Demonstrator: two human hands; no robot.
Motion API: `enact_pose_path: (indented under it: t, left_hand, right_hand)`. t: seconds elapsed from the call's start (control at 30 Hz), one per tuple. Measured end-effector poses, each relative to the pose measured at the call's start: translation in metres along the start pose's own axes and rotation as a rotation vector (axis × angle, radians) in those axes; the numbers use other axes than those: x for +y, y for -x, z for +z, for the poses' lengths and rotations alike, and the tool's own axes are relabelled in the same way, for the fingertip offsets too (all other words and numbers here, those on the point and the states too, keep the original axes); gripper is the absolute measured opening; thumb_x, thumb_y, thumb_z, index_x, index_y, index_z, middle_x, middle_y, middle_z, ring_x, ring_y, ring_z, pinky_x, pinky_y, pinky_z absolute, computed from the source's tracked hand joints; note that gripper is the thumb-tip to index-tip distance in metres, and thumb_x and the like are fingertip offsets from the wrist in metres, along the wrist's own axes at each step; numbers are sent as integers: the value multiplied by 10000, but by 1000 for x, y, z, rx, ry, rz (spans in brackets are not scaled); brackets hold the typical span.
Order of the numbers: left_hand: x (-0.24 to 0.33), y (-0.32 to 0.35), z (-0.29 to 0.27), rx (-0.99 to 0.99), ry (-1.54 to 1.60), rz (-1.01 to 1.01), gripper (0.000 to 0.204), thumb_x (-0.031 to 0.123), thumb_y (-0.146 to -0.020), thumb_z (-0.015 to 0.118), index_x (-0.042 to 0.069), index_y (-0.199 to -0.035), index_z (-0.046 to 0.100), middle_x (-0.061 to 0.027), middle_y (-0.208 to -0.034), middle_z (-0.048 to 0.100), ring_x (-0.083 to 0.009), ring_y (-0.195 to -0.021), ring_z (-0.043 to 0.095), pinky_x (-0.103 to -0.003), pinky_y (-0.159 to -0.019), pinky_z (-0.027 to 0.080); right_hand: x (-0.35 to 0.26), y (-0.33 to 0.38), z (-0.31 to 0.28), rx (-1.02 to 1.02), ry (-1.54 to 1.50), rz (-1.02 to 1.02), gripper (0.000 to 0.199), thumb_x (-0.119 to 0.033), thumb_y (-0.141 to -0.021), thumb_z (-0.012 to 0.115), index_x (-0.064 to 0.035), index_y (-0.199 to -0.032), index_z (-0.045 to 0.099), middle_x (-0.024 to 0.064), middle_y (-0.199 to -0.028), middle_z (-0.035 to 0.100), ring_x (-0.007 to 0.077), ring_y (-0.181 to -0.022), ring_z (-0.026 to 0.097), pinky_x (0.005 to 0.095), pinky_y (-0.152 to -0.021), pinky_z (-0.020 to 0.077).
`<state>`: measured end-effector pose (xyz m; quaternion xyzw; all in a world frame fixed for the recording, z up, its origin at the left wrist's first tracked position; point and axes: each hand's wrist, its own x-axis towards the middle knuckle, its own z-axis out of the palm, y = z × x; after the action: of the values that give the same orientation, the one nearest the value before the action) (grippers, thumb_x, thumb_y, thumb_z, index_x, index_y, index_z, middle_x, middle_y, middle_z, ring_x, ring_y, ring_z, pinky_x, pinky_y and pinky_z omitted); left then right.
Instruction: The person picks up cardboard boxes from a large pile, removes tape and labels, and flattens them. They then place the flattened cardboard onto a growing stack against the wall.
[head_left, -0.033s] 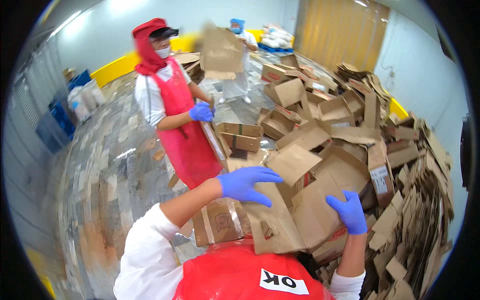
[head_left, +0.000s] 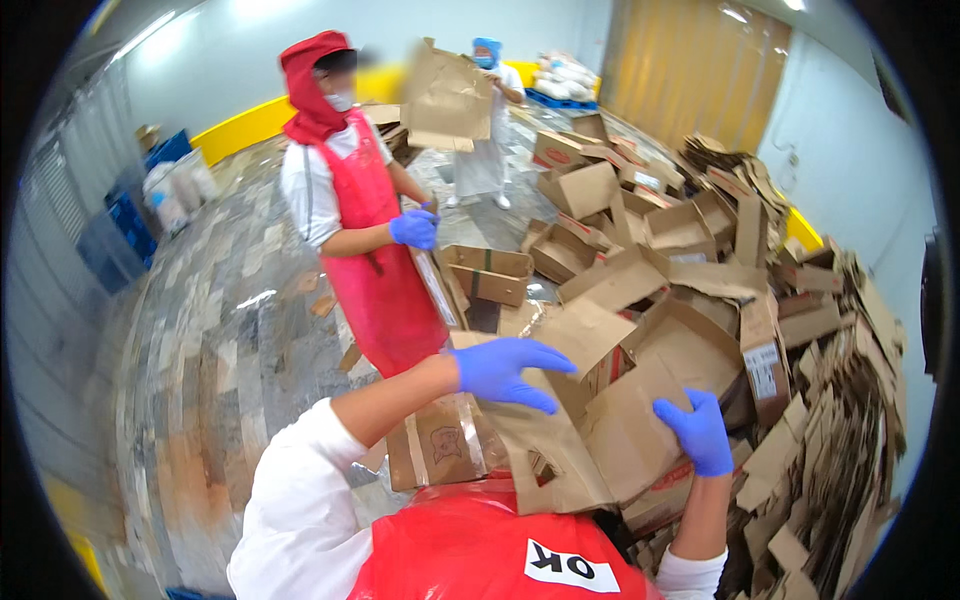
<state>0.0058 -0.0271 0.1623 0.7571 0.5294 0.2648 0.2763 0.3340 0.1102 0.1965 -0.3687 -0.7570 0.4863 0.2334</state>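
Observation:
My left hand (head_left: 505,370), in a blue glove, hovers with spread fingers over a bent brown cardboard box (head_left: 610,425) just in front of my red apron (head_left: 470,550). My right hand (head_left: 697,432), also blue-gloved, grips that box by the right edge of its flap. A smaller taped box (head_left: 435,445) lies below my left forearm. A person in a red apron and hood (head_left: 350,210) stands close on the left, a gloved hand (head_left: 413,228) on a cardboard sheet.
Opened cardboard boxes (head_left: 650,230) are heaped across the floor ahead, with flattened stacks (head_left: 850,420) at the right. A second person in white (head_left: 487,130) holds up a large cardboard sheet (head_left: 447,100) at the back. Blue crates (head_left: 125,225) and a yellow kerb (head_left: 240,130) line the left wall.

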Motion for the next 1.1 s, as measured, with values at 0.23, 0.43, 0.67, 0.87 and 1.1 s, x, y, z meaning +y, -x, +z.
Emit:
enact_pose_path:
  t: [0.23,0.43,0.67,0.87,1.1]
  left_hand:
    - [-34,-2,12,-416,-113,-326,654,593,-957,565,103,-1388,611,-158,-1367,633,-341,-1239,604,-408,-1085,441]
    - [-61,23,29,-564,-96,-439,820,649,-887,624,87,-1475,515,-197,-1421,583,-351,-1294,567,-409,-1102,429]
    - [-84,29,3,-377,-290,-652,888,610,-780,748,17,-1406,537,-219,-1369,604,-369,-1277,570,-433,-1059,467]
    - [-111,47,-9,-385,-35,-695,1153,631,-773,779,-20,-1570,260,-217,-1453,544,-312,-1303,559,-381,-1078,448]
    - [-156,66,-26,-289,615,-675,1051,584,-866,723,100,-1625,182,-151,-1503,509,-258,-1318,529,-380,-1090,424]
  right_hand:
    - [6,-2,34,-240,6,73,288,-167,-882,764,53,-1066,741,19,-907,738,79,-801,636,276,-725,528]
    - [10,-3,43,-278,9,104,287,-168,-894,756,48,-1082,741,18,-912,742,70,-806,632,265,-725,525]
    - [4,-13,42,-302,21,143,295,-171,-891,760,44,-1093,742,24,-907,740,68,-804,633,267,-715,526]
    - [-11,-13,50,-338,54,95,286,-164,-850,782,43,-1046,754,3,-868,726,74,-766,626,265,-704,523]
    - [-18,-11,40,-414,178,59,287,-191,-841,795,10,-1044,761,1,-849,728,72,-772,617,278,-718,523]
